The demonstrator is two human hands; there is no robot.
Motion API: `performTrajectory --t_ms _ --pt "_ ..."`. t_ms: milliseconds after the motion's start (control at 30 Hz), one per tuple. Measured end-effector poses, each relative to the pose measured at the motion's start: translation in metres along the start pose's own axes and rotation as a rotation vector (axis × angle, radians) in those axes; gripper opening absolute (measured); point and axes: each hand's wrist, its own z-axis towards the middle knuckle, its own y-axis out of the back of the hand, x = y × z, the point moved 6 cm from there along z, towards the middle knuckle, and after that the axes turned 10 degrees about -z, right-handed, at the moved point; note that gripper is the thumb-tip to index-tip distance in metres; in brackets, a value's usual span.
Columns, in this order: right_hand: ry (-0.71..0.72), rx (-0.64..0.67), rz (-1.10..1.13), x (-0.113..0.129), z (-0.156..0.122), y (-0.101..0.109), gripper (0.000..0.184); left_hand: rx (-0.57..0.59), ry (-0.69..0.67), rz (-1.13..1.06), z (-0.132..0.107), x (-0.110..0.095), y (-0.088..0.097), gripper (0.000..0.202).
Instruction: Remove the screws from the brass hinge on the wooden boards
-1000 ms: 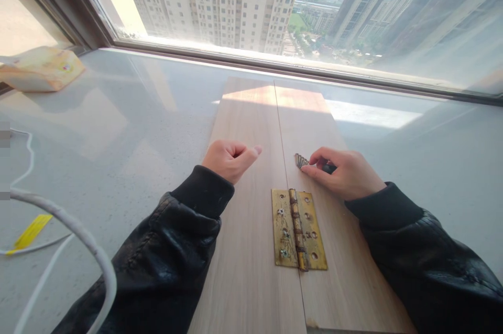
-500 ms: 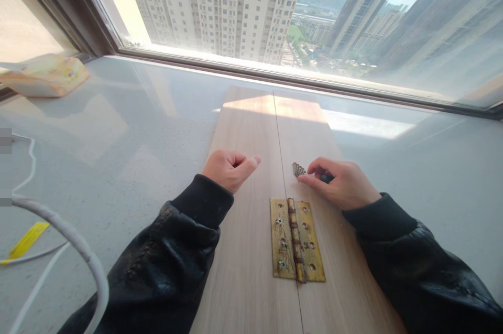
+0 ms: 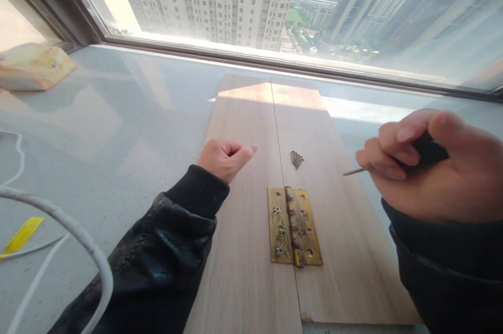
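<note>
My left hand (image 3: 228, 158) rests on the left wooden board (image 3: 243, 114) as a loose fist, thumb stretched out to the right; nothing shows in it. Raised at the right, my right hand (image 3: 432, 166) is closed around a screwdriver (image 3: 354, 171); its thin metal shaft points left and its dark handle is mostly hidden by the fingers. A worn brass hinge (image 3: 295, 226) lies flat across the seam between the boards. Cross-head screws sit in its left leaf, and open holes show in the right leaf. Several loose screws (image 3: 297, 159) lie fanned out above the hinge.
The boards lie on a pale stone sill (image 3: 157, 98) below a window frame (image 3: 236, 58). A soft yellowish packet (image 3: 37, 66) stands at the far left. White cables (image 3: 70, 224) with a yellow tag (image 3: 24, 234) curve along the left side.
My right hand has lifted away from the loose screws and moved right and closer to me, with the screwdriver now showing. My left hand stays in place. The view has shifted slightly.
</note>
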Motion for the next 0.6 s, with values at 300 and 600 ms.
performTrajectory --t_ms 300,600 --pt "-0.169 0.301 0.379 -0.020 -0.049 -0.075 0.007 -0.002 0.001 -0.005 0.001 0.004 0.001 0.050" --pt "-0.081 0.267 0.318 -0.035 -0.058 -0.083 0.011 0.005 0.006 -0.026 0.002 0.005 0.000 0.050"
